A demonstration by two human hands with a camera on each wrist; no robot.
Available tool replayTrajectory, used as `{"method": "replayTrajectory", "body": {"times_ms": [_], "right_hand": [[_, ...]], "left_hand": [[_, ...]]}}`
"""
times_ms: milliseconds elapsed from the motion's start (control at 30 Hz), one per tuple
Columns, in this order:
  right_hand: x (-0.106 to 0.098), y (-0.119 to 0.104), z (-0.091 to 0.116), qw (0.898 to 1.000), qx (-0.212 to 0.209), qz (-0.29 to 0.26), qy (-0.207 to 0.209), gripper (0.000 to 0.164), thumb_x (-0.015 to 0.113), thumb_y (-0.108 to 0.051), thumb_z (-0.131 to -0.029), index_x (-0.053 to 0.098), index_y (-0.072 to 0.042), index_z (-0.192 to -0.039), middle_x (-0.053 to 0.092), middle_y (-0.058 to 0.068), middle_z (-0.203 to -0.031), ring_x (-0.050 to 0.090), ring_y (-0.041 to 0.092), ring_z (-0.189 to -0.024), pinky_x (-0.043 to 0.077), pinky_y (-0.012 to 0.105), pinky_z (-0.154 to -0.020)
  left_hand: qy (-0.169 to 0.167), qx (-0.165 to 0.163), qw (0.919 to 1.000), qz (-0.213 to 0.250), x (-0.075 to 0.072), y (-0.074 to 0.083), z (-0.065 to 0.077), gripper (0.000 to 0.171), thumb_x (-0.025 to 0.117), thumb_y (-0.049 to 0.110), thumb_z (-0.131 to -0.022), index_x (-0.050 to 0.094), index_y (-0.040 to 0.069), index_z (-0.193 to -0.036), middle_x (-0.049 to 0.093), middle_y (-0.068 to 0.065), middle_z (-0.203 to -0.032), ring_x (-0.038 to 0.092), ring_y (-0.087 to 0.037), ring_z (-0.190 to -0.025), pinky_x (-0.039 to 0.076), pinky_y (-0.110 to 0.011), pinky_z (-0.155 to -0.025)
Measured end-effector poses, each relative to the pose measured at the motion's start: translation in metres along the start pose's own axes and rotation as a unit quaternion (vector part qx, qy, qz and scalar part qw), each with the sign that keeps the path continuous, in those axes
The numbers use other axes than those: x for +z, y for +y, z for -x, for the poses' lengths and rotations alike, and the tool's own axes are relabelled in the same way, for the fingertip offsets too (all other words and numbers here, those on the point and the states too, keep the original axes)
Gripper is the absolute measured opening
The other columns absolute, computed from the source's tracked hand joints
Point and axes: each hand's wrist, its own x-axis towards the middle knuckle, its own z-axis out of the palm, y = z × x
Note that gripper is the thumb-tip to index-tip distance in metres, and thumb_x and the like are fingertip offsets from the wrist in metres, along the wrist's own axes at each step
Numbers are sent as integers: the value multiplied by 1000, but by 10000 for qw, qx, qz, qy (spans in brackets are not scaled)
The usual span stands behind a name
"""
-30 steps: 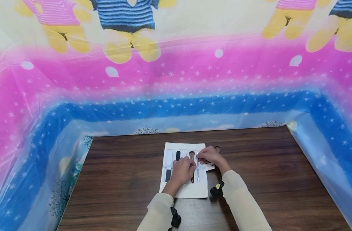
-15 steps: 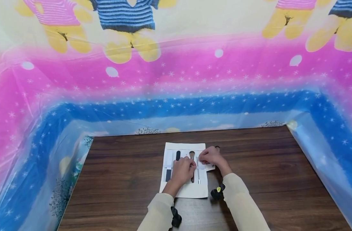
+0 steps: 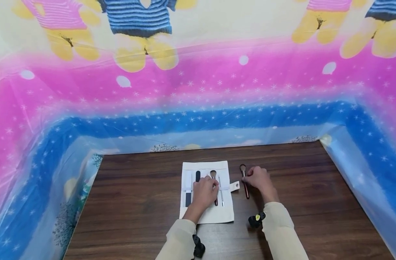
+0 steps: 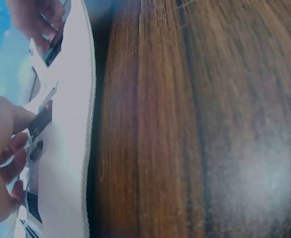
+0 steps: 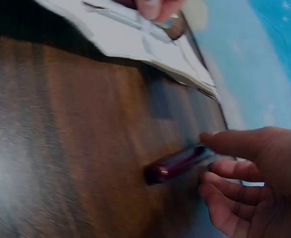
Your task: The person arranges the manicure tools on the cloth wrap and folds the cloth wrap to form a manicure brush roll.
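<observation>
A white fabric pouch (image 3: 217, 215) lies spread out on the table. Across it runs a thin strap (image 5: 148, 42), under which sit a makeup brush (image 3: 213, 174), a slim metal tool (image 3: 221, 196) and a black flat-handled tool (image 3: 198, 176). My left hand (image 3: 204, 191) rests over the pouch and pinches the strap beside that brush, covering part of both. To the right of the pouch, my right hand (image 3: 259, 180) pinches a second makeup brush (image 3: 244, 173) near its metal collar. Its dark red handle (image 5: 175, 166) points toward me.
A snap tab (image 3: 235, 186) sticks out from the pouch's right side. The brown wooden table (image 3: 136, 202) extends around it. A printed cloth (image 3: 198, 119) borders the table at the back and sides. Black wrist cameras (image 3: 256, 219) sit at both sleeves.
My right hand has left the slim metal tool and moved right to the second brush, now mostly in view. The slim tool slid slightly toward me. My left hand stays in place.
</observation>
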Motion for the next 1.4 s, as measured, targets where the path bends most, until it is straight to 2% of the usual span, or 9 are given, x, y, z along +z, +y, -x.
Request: {"method": "replayTrajectory", "body": {"times_ms": [133, 233, 333, 467, 567, 733, 1033, 1233, 1400], "right_hand": [[4, -1, -3, 9997, 32, 211, -114, 23, 74, -23, -89, 61, -8, -79, 58, 4, -74, 55, 20, -70, 41, 31, -62], [4, -3, -6, 9997, 9, 127, 224, 24, 72, -24, -89, 60, -7, -78, 57, 2, -70, 54, 20, -67, 40, 30, -59], [4, -10, -7, 9956, -24, -470, 815, 23, 70, -27, -90, 67, -4, -93, 65, 7, -79, 60, 21, -73, 43, 28, -61], [8, -27, -7, 9754, -525, -1644, 1370, 28, 70, -22, -89, 71, -1, -108, 74, 15, -95, 66, 22, -84, 49, 25, -68], [15, -41, -8, 9628, -920, -2273, 1138, 26, 71, -16, -89, 71, 1, -108, 75, 19, -97, 68, 18, -80, 52, 23, -67], [33, -53, -12, 9558, -1051, -2689, 555, 24, 68, -9, -92, 68, 5, -112, 76, 21, -98, 66, 7, -70, 57, 23, -66], [46, -47, -21, 9640, -904, -2489, 229, 29, 66, -9, -93, 67, 7, -118, 75, 23, -100, 67, 8, -69, 60, 28, -69], [48, -40, -26, 9725, -738, -2120, -618, 25, 65, -10, -95, 67, 6, -114, 76, 20, -99, 67, 10, -71, 56, 26, -67], [47, -37, -26, 9677, -580, -2167, -1153, 22, 65, -12, -93, 67, 5, -108, 71, 12, -88, 64, 13, -72, 53, 26, -66]], "left_hand": [[-114, 358, 9990, -256, -2, 5, 0, 20, 66, 30, -96, 79, 20, -108, 70, 1, -105, 62, -20, -92, 40, -39, -78], [-273, 445, 9983, -275, -1, 6, -1, 22, 66, 32, -97, 78, 22, -112, 69, 1, -108, 60, -18, -91, 36, -35, -76], [-408, 411, 9979, -276, 0, 5, -3, 22, 66, 35, -96, 78, 23, -111, 67, 2, -109, 58, -17, -91, 34, -32, -75], [-483, 365, 9979, -227, 1, 3, -5, 18, 68, 34, -95, 79, 23, -105, 66, 0, -108, 60, -20, -91, 36, -34, -73], [-484, 262, 9985, -8, 1, 2, -7, 13, 70, 29, -94, 80, 21, -100, 67, -2, -106, 61, -22, -90, 38, -35, -72], [-586, 42, 9970, 499, 0, 3, -11, 8, 73, 23, -92, 78, 17, -91, 66, -2, -101, 60, -22, -88, 37, -35, -73], [-663, -175, 9922, 1045, 3, 3, -14, 8, 73, 20, -92, 76, 18, -85, 65, 1, -95, 59, -20, -90, 36, -39, -81], [-625, -224, 9925, 1031, 4, 4, -13, 8, 73, 20, -92, 75, 19, -84, 66, 2, -94, 61, -22, -93, 38, -41, -84], [-575, -252, 9925, 1050, 4, 4, -13, 7, 74, 20, -92, 75, 19, -85, 65, 2, -93, 59, -20, -90, 37, -41, -84]]}}
